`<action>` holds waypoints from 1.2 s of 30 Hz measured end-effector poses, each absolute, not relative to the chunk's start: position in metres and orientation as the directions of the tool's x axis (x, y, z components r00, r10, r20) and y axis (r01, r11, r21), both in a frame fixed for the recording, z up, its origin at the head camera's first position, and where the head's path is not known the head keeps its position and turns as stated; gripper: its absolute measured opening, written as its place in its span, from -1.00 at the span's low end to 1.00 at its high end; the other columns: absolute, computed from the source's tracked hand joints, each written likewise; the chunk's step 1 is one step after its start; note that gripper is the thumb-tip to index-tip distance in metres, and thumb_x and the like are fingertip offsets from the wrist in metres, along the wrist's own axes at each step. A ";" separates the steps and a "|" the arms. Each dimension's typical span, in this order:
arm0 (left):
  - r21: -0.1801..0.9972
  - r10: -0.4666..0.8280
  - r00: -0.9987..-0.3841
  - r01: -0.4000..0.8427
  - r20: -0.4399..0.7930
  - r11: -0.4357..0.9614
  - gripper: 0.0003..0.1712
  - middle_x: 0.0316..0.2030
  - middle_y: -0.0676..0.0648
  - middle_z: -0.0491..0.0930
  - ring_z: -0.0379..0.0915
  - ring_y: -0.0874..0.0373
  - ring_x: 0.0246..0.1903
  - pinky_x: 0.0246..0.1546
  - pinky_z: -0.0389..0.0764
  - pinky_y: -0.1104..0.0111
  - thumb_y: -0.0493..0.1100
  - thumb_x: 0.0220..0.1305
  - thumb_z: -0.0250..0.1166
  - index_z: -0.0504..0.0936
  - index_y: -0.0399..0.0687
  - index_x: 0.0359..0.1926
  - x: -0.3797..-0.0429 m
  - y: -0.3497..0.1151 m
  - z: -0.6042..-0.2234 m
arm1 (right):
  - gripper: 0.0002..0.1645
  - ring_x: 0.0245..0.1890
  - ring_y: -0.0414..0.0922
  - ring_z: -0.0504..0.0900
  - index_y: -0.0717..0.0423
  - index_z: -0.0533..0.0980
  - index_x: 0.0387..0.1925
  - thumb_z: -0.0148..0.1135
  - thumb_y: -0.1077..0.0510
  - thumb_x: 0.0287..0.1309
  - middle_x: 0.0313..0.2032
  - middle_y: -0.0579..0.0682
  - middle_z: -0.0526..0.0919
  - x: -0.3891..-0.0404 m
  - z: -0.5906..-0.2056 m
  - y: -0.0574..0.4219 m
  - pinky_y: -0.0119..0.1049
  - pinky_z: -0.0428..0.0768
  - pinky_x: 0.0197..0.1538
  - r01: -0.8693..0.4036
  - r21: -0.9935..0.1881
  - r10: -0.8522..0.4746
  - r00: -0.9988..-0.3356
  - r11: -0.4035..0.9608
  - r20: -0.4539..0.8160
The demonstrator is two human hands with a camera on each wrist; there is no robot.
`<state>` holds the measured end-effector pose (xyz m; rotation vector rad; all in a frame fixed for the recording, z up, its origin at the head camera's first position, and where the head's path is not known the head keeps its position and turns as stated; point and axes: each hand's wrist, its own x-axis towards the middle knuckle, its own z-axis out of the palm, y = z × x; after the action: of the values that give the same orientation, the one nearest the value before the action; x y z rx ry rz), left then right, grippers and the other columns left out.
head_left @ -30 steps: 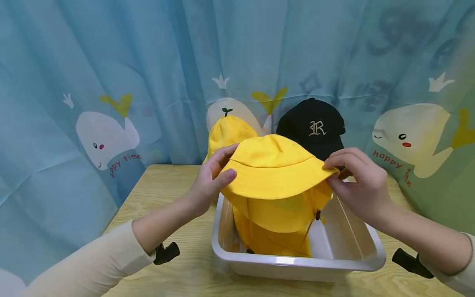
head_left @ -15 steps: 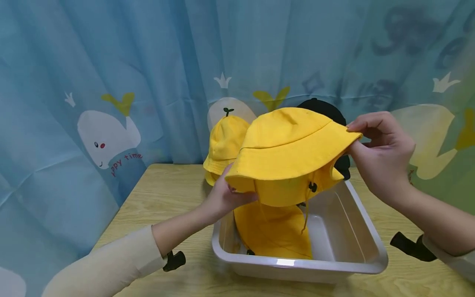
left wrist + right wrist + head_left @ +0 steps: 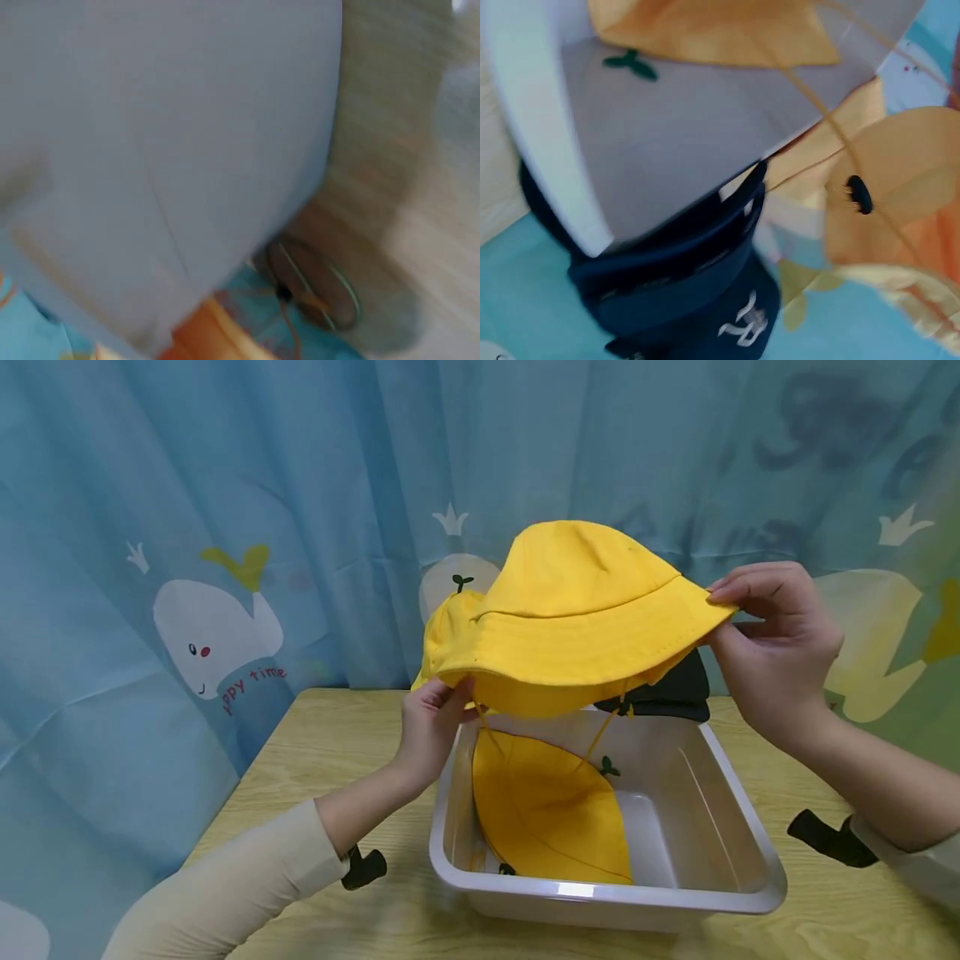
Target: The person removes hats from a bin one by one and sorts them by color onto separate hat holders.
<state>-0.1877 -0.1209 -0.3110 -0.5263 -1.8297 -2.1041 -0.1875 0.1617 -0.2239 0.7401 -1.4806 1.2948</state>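
Observation:
A yellow bucket hat [image 3: 585, 577] hangs in the air above the white plastic bin [image 3: 600, 888], its chin cord dangling below the brim. My left hand [image 3: 431, 727] pinches the brim at its left front, thumb on the near side. At the right end of the brim, my right hand [image 3: 780, 647] pinches the edge between thumb and fingers. Inside the bin lies another yellow hat [image 3: 551, 810], with a green sprout [image 3: 609, 767] beside it. In the right wrist view a black cord toggle [image 3: 859, 194] shows on the cord of the held hat.
Behind the bin at left stands a yellow sprout-topped hat [image 3: 442, 639], partly covered by the held one. Black caps [image 3: 667, 689] with a light embroidered letter sit behind the bin at right. A blue whale-print curtain [image 3: 337, 527] hangs behind the wooden table [image 3: 337, 735].
The held hat has risen out of the bin, uncovering the yellow hat inside. My left hand shifted from the hat's side to under its brim; my right hand moved up and right.

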 end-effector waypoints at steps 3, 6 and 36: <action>0.765 -0.092 -0.771 0.636 0.630 -0.097 -0.66 -0.15 0.03 0.66 0.61 0.26 -0.24 -0.22 0.65 0.39 -0.41 0.35 0.04 0.49 -0.47 0.10 -0.196 -0.133 -0.304 | -0.83 -0.33 -0.31 0.64 0.59 0.48 -0.44 0.29 0.50 -0.09 -0.36 0.00 0.63 -0.194 -0.224 0.166 -0.59 0.56 -0.21 -0.892 -0.308 0.129 -0.281 0.331 0.951; 0.606 -0.152 -0.592 0.793 0.791 0.062 -0.65 -0.02 -0.14 0.63 0.58 0.22 -0.06 -0.07 0.59 0.38 -0.46 0.32 0.03 0.50 -0.42 0.10 -0.207 -0.144 -0.299 | -0.85 -0.31 -0.39 0.63 0.55 0.53 -0.42 0.33 0.49 -0.10 -0.35 -0.11 0.63 -0.200 -0.225 0.169 -0.62 0.54 -0.21 -0.868 -0.296 0.103 -0.279 0.399 0.955; -0.078 -0.111 0.149 0.873 0.983 0.481 -0.72 -0.27 -0.25 0.69 0.66 0.02 -0.18 -0.13 0.63 0.30 -0.63 -0.06 0.31 0.72 -0.28 -0.34 -0.258 -0.208 -0.240 | -0.81 -0.32 0.09 0.64 0.34 0.60 -0.42 0.31 0.57 -0.12 -0.33 0.25 0.64 -0.288 -0.235 0.120 -0.62 0.50 -0.14 -0.892 -0.114 0.082 -0.086 0.437 0.993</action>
<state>-0.2580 -0.2078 -0.2405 -0.7957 -1.2150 -0.8268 -0.2877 0.1196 -0.2353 0.7733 -1.4201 0.9638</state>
